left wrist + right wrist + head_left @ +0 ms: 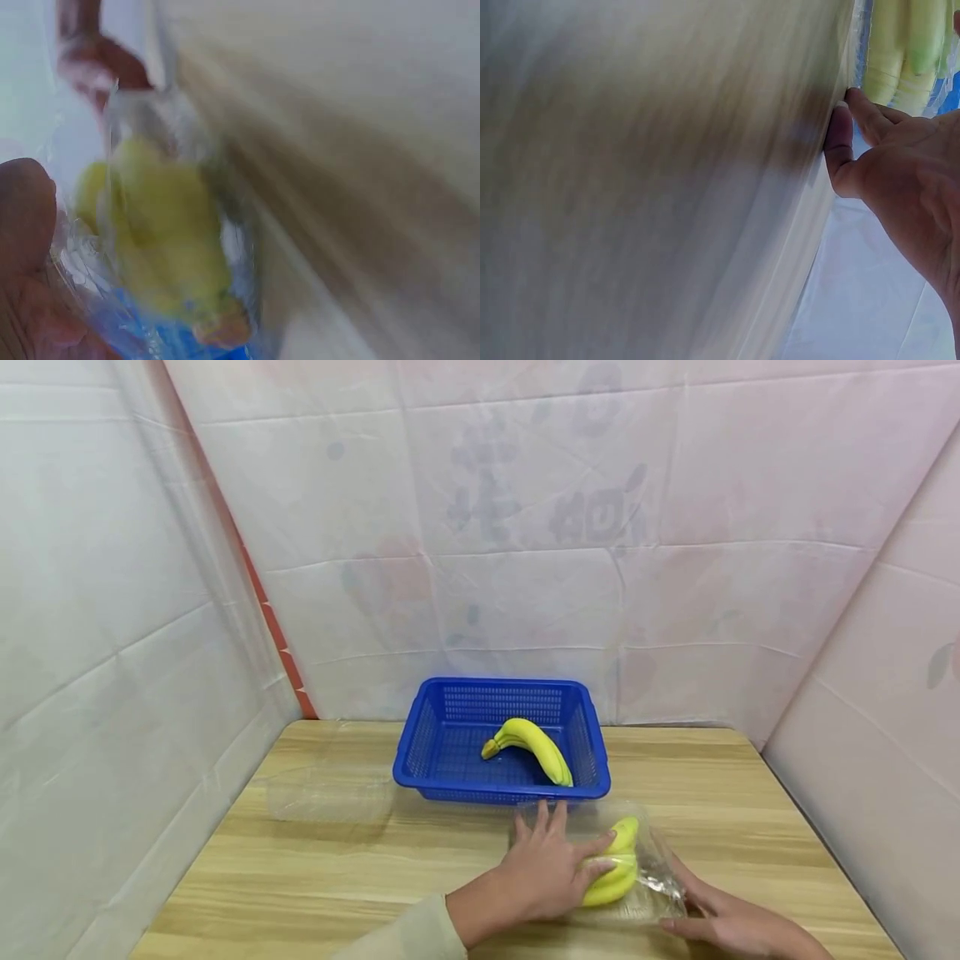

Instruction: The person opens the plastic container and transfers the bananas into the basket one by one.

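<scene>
The left hand (551, 868) lies flat with fingers spread and straight, its palm and thumb pressing on a bunch of yellow bananas (617, 864) wrapped in a clear plastic bag (660, 881). The right hand (731, 922) rests at the bag's right edge, fingers extended and loosely touching the crinkled film (859, 45); whether it pinches the plastic cannot be made out. The bagged bananas are bright yellow with greenish tips, short and curved, lying on the wooden table (337, 877) near the front edge, just in front of a blue perforated plastic basket (435, 735). The left wrist view is blurred but shows the yellow fruit (161, 225) behind shiny wrinkled plastic. Inside the basket lies a second, unwrapped banana bunch (532, 747). A transparent empty bag (330, 789) lies flat on the table left of the basket. White sheeting (112, 568) surrounds the table.
</scene>
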Available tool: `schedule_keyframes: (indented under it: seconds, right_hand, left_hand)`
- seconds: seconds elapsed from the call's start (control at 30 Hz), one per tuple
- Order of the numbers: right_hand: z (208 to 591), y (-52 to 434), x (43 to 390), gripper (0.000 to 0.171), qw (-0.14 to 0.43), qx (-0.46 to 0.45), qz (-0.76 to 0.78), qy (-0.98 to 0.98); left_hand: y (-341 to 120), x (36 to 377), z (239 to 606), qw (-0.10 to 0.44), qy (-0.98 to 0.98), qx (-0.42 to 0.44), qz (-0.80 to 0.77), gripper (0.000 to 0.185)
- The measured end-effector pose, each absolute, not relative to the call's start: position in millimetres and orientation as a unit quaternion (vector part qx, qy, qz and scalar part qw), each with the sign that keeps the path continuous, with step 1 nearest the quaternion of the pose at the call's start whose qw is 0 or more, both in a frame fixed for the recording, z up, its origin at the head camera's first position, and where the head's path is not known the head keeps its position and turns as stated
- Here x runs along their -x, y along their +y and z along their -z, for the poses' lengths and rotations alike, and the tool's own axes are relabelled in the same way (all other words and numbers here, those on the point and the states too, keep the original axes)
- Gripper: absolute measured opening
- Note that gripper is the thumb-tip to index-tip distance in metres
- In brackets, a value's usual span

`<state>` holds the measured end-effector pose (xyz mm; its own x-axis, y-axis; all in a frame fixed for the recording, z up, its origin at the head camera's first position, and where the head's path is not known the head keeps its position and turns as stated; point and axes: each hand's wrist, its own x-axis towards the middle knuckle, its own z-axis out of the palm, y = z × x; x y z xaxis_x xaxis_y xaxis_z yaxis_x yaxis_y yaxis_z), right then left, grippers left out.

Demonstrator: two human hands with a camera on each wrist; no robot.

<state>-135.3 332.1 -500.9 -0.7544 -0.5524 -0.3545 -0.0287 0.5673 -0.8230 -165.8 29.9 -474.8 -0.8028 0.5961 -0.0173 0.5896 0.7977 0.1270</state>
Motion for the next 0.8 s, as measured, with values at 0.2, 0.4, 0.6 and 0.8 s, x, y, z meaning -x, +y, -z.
schedule_keyframes:
  seconds: [0.2,0.4,0.6,0.8]
  right_hand:
    - [502.4,333.3,134.5,0.094,0.317,0.157,0.441,0.825]
    - [501.0,331.3,135.9,0.096,0.336,0.142,0.463,0.808]
    - [501.1,328.3,133.7,0.097,0.31,0.156,0.435,0.831]
    - [501.2,327.8,134.1,0.096,0.3,0.171,0.435,0.832]
  left_hand:
    - [25.0,167.6,471.2,0.052,0.944,-0.319,-0.065,0.056]
    - [23.8,167.3,469.6,0.054,0.942,-0.326,-0.061,0.058]
    - [22.1,167.6,468.2,0.058,0.941,-0.324,-0.074,0.058]
    - [19.6,167.7,467.2,0.06,0.94,-0.326,-0.087,0.059]
